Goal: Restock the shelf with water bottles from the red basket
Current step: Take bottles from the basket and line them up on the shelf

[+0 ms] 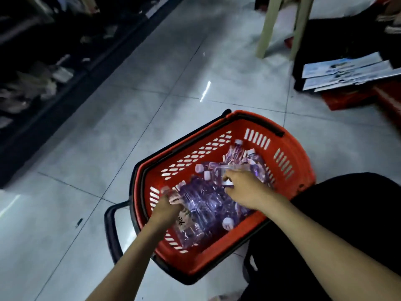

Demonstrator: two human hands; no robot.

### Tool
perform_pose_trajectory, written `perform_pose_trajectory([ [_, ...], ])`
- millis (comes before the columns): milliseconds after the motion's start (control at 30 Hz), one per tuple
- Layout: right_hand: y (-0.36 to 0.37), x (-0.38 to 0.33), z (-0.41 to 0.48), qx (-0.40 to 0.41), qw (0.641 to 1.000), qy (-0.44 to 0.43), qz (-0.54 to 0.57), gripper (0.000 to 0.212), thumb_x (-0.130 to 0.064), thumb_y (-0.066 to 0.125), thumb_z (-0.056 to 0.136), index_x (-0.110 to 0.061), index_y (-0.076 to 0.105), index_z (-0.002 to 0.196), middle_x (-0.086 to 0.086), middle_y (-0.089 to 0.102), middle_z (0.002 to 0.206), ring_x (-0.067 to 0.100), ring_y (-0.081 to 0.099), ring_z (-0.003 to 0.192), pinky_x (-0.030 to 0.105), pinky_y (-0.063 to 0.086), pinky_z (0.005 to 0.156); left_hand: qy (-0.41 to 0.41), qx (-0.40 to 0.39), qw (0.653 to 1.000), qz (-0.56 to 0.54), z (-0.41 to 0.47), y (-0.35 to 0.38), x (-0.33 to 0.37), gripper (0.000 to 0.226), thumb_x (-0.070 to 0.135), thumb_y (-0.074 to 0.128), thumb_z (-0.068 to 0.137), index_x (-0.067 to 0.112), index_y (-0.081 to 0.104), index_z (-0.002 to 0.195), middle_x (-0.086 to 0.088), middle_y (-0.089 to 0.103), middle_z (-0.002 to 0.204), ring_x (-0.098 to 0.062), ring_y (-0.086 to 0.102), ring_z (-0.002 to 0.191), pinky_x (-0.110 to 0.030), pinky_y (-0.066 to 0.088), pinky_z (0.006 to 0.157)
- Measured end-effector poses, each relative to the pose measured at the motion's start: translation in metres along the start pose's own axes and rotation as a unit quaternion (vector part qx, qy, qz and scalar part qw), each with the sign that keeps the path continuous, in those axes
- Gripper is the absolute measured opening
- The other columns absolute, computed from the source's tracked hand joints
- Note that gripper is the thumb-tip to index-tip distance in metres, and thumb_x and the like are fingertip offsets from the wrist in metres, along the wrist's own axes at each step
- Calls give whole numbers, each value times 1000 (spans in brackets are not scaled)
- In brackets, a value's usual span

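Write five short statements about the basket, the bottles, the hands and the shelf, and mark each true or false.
1. The red basket stands on the tiled floor. True.
2. The basket is empty. False: water bottles lie in it.
3. The left hand and right hand both reach into the basket. True.
4. The left hand lies flat on the floor. False: it grips a bottle.
5. The shelf runs along the right. False: the dark shelf is on the left.
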State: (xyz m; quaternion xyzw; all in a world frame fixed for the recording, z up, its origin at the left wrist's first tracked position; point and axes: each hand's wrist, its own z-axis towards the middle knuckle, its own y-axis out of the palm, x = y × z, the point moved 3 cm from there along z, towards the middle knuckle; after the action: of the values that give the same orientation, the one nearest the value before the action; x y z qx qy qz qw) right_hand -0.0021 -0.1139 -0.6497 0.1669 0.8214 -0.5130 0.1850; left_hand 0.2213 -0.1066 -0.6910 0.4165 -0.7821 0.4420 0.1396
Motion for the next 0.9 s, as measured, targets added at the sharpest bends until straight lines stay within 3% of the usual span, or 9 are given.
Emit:
perform_pose_trajectory([
  [67,20,-2,13,-68,997,2,-23,35,-11,53,94,-15,56,129,13,60,124,29,60,104,31,50,77,-37,21,996,-77,10,9,-16,38,0,60,88,20,48,118,-2,62,89,-18,63,74,-24,52,57],
  [133,30,1,22,-125,991,-2,-39,48,-4,50,94,-22,49,139,11,56,130,25,58,96,26,45,64,-74,30,984,-157,23,20,-30,38,-5,59,84,13,51,117,-11,67,89,-26,68,74,-37,60,66],
  [200,35,7,25,-151,986,5,-68,53,-1,49,92,-25,48,140,10,53,134,26,58,105,26,47,73,-131,5,962,-239,29,33,-41,34,-8,61,84,2,55,116,-21,70,91,-34,70,76,-46,61,69],
  [300,45,19,25,-198,971,28,-131,55,0,49,90,-23,47,140,11,49,137,29,54,119,35,49,96,-181,-11,939,-292,33,46,-50,17,-7,67,85,-3,59,101,-19,67,80,-31,67,67,-37,57,52],
  [367,52,23,26,-224,963,41,-142,54,-2,50,90,-21,47,139,12,47,139,30,52,123,36,48,99,-207,-18,924,-321,40,49,-55,26,-5,74,79,-7,61,103,-22,70,81,-35,70,71,-49,61,64],
  [467,49,26,35,-198,969,60,-133,49,-9,55,90,-21,47,137,10,49,136,31,54,121,40,49,98,-227,-26,915,-333,48,49,-58,36,-3,81,71,-9,63,101,-27,73,83,-42,73,79,-67,55,78],
  [633,10,55,80,-18,985,136,-106,64,-4,60,85,-14,36,143,12,43,143,33,45,130,44,47,99,-226,-20,916,-330,45,49,-53,42,-2,83,68,-8,61,102,-25,74,84,-42,73,79,-65,55,81],
  [833,34,90,104,-86,970,125,-187,103,-20,78,77,-20,9,154,6,22,159,28,16,148,60,20,116,-201,-40,902,-379,45,52,-52,53,3,82,67,-4,57,113,-26,73,100,-43,72,91,-61,56,83],
  [900,40,91,104,-80,965,108,-226,113,-29,81,74,-20,3,155,7,22,159,29,18,148,66,13,115,-202,-41,893,-400,49,52,-54,64,7,84,60,-2,57,118,-25,73,103,-43,71,94,-59,57,82],
])
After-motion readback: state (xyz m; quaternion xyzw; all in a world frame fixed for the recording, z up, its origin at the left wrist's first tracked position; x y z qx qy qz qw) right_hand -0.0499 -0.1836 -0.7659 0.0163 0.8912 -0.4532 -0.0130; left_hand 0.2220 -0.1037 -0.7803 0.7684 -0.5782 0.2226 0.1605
